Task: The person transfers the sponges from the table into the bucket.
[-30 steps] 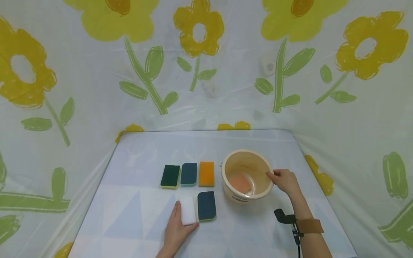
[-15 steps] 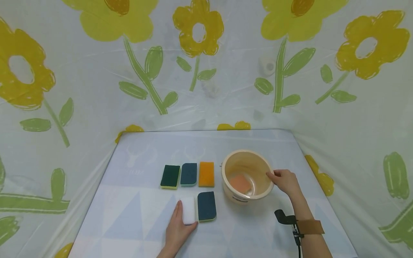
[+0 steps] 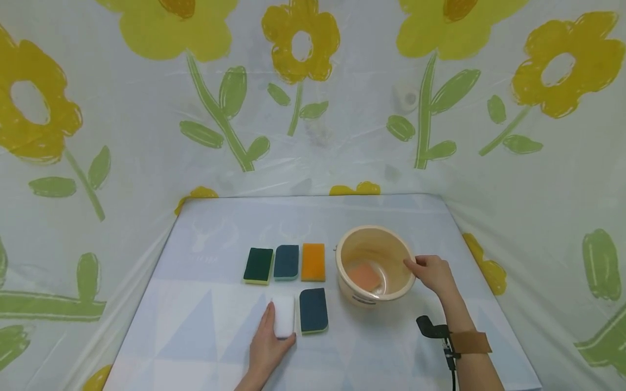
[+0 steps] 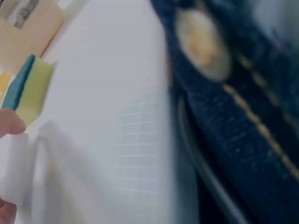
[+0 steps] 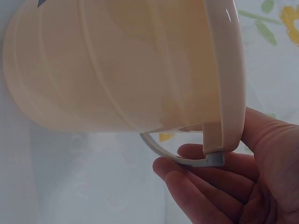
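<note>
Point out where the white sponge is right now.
In the head view, the white sponge is slightly left of centre in the lower half, held by the fingers of the left hand, just left of the nearer blue sponge.

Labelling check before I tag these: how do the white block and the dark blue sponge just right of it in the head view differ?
Colour: the white block shows only white; the dark blue sponge has a dark face over a yellow-green layer.
Contact: the left hand grips the white block; no hand grips the dark blue sponge.
Shared: both are roughly rectangular and outside the bucket.
</note>
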`<state>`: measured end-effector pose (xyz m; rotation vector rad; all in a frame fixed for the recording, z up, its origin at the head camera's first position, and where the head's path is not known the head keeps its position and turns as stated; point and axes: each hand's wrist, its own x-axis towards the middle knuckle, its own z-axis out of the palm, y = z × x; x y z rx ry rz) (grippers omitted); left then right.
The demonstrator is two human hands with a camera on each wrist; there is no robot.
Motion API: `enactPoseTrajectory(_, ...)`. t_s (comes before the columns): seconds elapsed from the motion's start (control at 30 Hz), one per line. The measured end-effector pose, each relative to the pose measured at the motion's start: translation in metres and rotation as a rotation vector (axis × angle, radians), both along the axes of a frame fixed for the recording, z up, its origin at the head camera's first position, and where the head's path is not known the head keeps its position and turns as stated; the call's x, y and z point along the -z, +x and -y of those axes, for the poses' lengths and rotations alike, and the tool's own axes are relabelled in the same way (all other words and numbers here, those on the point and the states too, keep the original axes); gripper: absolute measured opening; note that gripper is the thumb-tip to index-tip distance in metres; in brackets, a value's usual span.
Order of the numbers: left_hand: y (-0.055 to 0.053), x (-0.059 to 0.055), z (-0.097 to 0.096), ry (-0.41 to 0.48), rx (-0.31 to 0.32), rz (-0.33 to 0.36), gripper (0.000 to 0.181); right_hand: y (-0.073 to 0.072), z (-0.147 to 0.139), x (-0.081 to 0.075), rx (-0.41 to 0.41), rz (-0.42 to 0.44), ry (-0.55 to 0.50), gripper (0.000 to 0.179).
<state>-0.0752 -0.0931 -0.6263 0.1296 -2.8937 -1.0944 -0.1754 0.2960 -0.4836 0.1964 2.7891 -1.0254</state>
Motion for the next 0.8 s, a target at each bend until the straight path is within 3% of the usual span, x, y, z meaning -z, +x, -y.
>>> enactPoseTrajectory(0.13,0.0,-0.005,0.006,0.012,0.003,-0.025,0.095,-0.001,-0.001,0.002,-0.004,0.007,0.006,0.051)
enactPoseTrajectory(0.33,-0.009,-0.02,0.015,0.034,0.022,-0.07,0.094,-0.005,-0.002,0.002,-0.021,0.007,0.03,0.051)
enactPoseTrajectory(0.8,-0.036,-0.078,0.019,0.109,0.078,-0.068,0.09,-0.01,-0.003,0.0,-0.008,0.045,-0.001,0.056)
